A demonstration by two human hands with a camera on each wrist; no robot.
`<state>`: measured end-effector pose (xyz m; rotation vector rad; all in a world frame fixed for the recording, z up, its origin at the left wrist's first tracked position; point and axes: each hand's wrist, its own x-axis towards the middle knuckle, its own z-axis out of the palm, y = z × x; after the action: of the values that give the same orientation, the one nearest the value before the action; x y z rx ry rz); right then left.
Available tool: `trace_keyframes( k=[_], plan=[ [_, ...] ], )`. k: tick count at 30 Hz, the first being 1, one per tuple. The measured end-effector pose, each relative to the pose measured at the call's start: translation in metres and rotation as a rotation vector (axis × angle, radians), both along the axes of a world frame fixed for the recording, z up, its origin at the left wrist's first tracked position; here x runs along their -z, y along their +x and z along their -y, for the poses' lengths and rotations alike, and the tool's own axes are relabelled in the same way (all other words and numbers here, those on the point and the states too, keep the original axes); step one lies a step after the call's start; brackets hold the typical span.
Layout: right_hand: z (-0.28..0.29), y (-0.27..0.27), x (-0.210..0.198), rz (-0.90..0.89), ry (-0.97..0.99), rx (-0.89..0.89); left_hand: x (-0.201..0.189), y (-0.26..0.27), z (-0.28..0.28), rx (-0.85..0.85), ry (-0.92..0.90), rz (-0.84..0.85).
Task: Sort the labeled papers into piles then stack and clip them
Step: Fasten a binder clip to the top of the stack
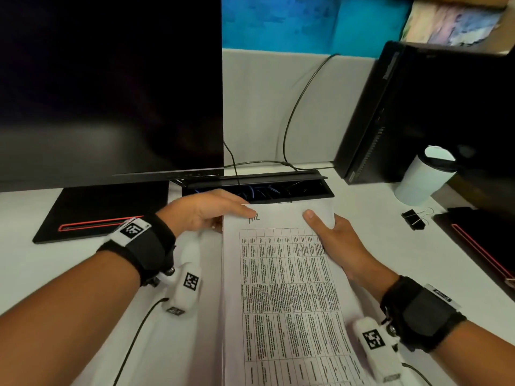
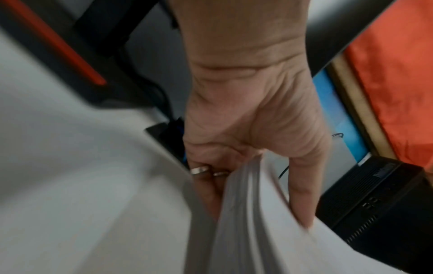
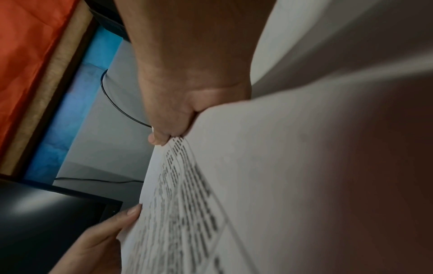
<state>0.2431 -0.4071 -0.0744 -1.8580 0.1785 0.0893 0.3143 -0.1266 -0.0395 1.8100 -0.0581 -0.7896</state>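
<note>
A stack of white papers [image 1: 284,288] with a printed table and a handwritten label at its top runs from the desk's middle toward me. My left hand [image 1: 206,213] grips the stack's far left corner, thumb on top and fingers beneath, as the left wrist view shows on the paper edges [image 2: 243,213]. My right hand [image 1: 331,240] holds the far right edge, thumb on the top sheet and fingers under the papers [image 3: 234,185]. A black binder clip [image 1: 415,218] lies on the desk to the right, apart from both hands.
A dark monitor [image 1: 111,87] and its black base [image 1: 106,213] stand at the back left. An open cable tray [image 1: 259,188] sits just behind the papers. A black computer tower [image 1: 434,112], a white cup [image 1: 423,176] and another black base [image 1: 479,240] are at the right.
</note>
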Motion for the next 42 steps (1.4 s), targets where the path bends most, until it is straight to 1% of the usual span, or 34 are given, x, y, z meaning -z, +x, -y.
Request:
trace_keyframes(
  k=[4,7,10,12,14,15,17,18,19,21,22,23,24,26,28,29,31,33,35,38,42],
  plan=[
    [-0.001,0.005,0.004,0.023,-0.037,-0.012,-0.015,0.021,0.010,0.209,0.328,0.179],
    [-0.002,0.006,0.004,0.037,-0.041,-0.018,-0.017,0.026,0.032,0.333,0.451,0.227],
    [-0.001,0.005,0.002,0.034,-0.035,-0.021,-0.006,0.029,0.045,0.424,0.483,0.334],
    [0.000,0.006,0.001,0.002,-0.041,-0.033,0.007,0.031,0.042,0.426,0.421,0.385],
    [0.005,0.008,-0.001,-0.061,-0.083,-0.109,0.017,0.032,0.037,0.408,0.351,0.387],
    [0.011,0.012,-0.004,-0.093,-0.152,-0.171,0.020,0.032,0.035,0.401,0.321,0.376],
    [0.031,0.025,-0.015,-0.137,-0.356,-0.256,0.026,0.031,0.033,0.392,0.284,0.357],
    [0.045,0.035,-0.023,-0.141,-0.482,-0.257,0.028,0.032,0.032,0.392,0.276,0.358],
    [0.064,0.048,-0.032,-0.126,-0.656,-0.244,0.030,0.033,0.031,0.390,0.272,0.359],
    [0.107,0.070,-0.054,-0.115,-1.063,-0.150,0.033,0.035,0.030,0.388,0.256,0.346],
    [0.128,0.076,-0.067,-0.144,-1.204,-0.069,0.034,0.037,0.029,0.391,0.240,0.335],
    [0.148,0.080,-0.075,-0.198,-1.294,0.009,0.035,0.038,0.030,0.396,0.224,0.323],
    [0.165,0.080,-0.082,-0.261,-1.338,0.054,0.036,0.039,0.029,0.400,0.211,0.310],
    [0.193,0.079,-0.080,-0.377,-1.292,0.085,0.038,0.040,0.029,0.401,0.190,0.290],
    [0.215,0.077,-0.066,-0.477,-1.144,0.088,0.039,0.040,0.029,0.398,0.172,0.278],
    [0.224,0.078,-0.055,-0.507,-1.072,0.110,0.039,0.039,0.029,0.398,0.166,0.274],
    [0.239,0.079,-0.038,-0.518,-1.008,0.154,0.038,0.038,0.029,0.394,0.161,0.273],
    [0.249,0.081,-0.026,-0.476,-0.994,0.145,0.036,0.036,0.029,0.384,0.150,0.264],
    [0.252,0.084,-0.023,-0.435,-0.916,0.124,0.036,0.034,0.029,0.377,0.145,0.269],
    [0.249,0.088,-0.022,-0.340,-0.732,0.208,0.037,0.035,0.029,0.369,0.150,0.280],
    [0.232,0.091,-0.024,-0.217,-0.631,0.271,0.043,0.038,0.028,0.355,0.135,0.283]
  ],
)
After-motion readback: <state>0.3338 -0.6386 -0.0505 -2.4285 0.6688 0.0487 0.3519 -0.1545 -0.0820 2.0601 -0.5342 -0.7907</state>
